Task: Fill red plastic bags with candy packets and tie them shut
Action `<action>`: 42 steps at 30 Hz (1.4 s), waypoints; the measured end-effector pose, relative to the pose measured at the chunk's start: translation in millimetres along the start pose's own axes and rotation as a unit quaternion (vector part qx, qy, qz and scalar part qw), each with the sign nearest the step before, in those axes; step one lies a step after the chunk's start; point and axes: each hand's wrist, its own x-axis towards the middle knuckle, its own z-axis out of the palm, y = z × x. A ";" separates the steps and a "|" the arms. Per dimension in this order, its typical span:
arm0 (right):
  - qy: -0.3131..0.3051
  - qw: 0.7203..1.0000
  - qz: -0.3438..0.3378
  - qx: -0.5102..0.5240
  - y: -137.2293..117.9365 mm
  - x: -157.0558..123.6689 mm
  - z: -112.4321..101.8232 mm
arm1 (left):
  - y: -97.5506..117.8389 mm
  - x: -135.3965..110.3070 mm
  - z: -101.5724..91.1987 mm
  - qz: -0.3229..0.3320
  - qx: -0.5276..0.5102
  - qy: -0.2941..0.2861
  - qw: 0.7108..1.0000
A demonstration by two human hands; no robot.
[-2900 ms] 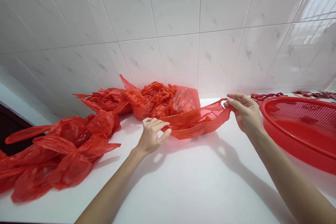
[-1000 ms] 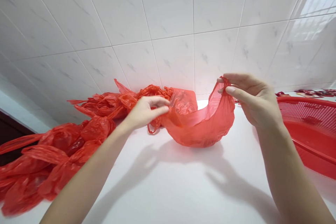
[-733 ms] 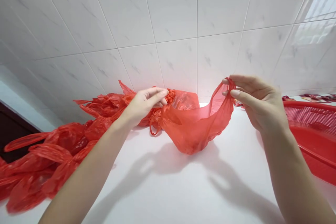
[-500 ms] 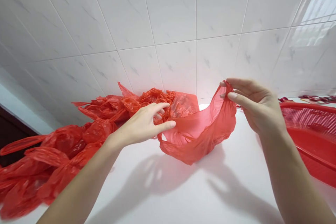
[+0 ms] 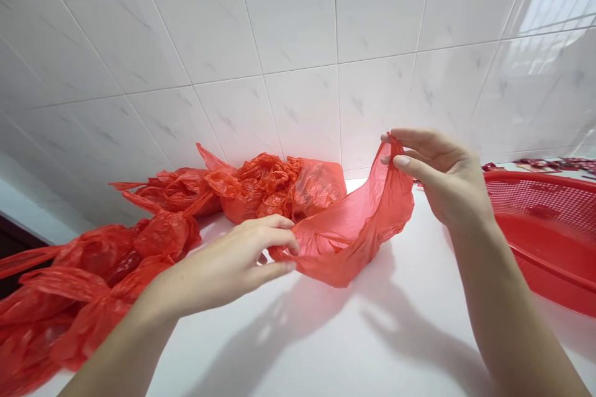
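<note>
The right hand (image 5: 440, 180) is up in the air. Its thumb and first fingers pinch the top of a thin red plastic bag (image 5: 363, 229) and press it into a narrow strip. The other fingers curl in behind them.

The left hand (image 5: 218, 267) comes in from the lower left. Its fingers lie on top of the other side of the bag and its thumb sits under it, so this hand pinches the bag too.

The bag hangs between the two hands in a soft, droopy U, and light shows through it. Its low middle sags over the white counter (image 5: 326, 341), but it is hard to tell if it touches.

Right behind the bag, a crumpled red plastic bag (image 5: 261, 192) sits at the back edge of the counter, against the wall. Further left, a long heap of puffy red plastic bags (image 5: 102, 267) lies along the counter, just beside the left hand, and runs out of the picture.

To the right of the right hand, a big round red plastic basket (image 5: 544, 229) with tiny holes sits near the counter's right side. Small red things (image 5: 554, 165) lie at the far back, too blurry to tell. The white tile wall (image 5: 298, 43) has grey marks and a shiny patch of light.
</note>
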 end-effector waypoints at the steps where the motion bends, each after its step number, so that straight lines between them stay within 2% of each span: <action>1: 0.000 1.000 -0.003 -0.004 -0.4 -0.1 -0.9 | -1.3 2.4 -0.4 0.007 -0.011 0.026 1.000; 3: 0.005 1.000 -0.018 -0.020 -0.7 0.2 -4.0 | -3.8 8.6 -5.3 0.006 -0.063 0.099 0.993; 5: 0.015 0.998 -0.040 -0.040 -0.4 1.2 -8.1 | -4.5 16.0 -13.2 -0.007 -0.135 0.192 0.972; 8: 0.032 0.995 -0.065 -0.068 0.0 2.6 -13.3 | -2.9 27.5 -24.2 -0.003 -0.230 0.324 0.918; 10: 0.042 0.992 -0.075 -0.087 0.4 3.0 -14.6 | -2.4 34.6 -28.2 0.026 -0.292 0.360 0.886; 12: 0.043 0.992 -0.077 -0.094 1.2 3.2 -13.9 | -3.4 41.1 -29.3 0.047 -0.347 0.359 0.865; 15: 0.002 0.997 -0.040 -0.062 4.0 3.9 -10.2 | -7.2 50.4 -26.6 0.054 -0.384 0.356 0.850; 20: -0.070 0.996 0.036 -0.028 9.2 4.2 0.0 | -11.7 67.7 -11.1 0.021 -0.354 0.331 0.874; 22: -0.095 0.995 0.035 -0.024 10.5 2.1 6.1 | -9.6 74.7 -2.3 0.016 -0.352 0.297 0.888; 26: -0.160 0.987 -0.010 -0.028 11.1 -5.9 21.6 | 5.9 86.9 13.6 0.041 -0.360 0.180 0.914; 29: -0.197 0.978 -0.048 -0.042 9.8 -11.8 31.7 | 22.8 94.5 20.9 0.092 -0.376 0.105 0.916; 31: -0.199 0.976 -0.068 -0.055 8.5 -13.7 35.1 | 31.0 98.8 23.7 0.110 -0.388 0.083 0.911; 33: -0.181 0.978 -0.087 -0.059 7.4 -13.1 34.6 | 33.9 102.5 24.7 0.101 -0.396 0.087 0.909; 35: -0.147 0.984 -0.093 -0.048 7.3 -10.0 29.8 | 31.7 105.1 23.6 0.083 -0.408 0.116 0.902; 38: -0.119 0.990 -0.059 -0.045 12.5 -2.6 15.9 | 24.9 107.0 15.8 0.060 -0.467 0.176 0.865; 40: -0.160 0.985 -0.006 -0.069 21.5 2.0 5.8 | 22.5 106.8 6.7 0.054 -0.520 0.212 0.826; 42: -0.239 0.966 0.052 -0.088 34.3 4.9 -0.4 | 22.7 105.5 -3.5 0.047 -0.549 0.243 0.798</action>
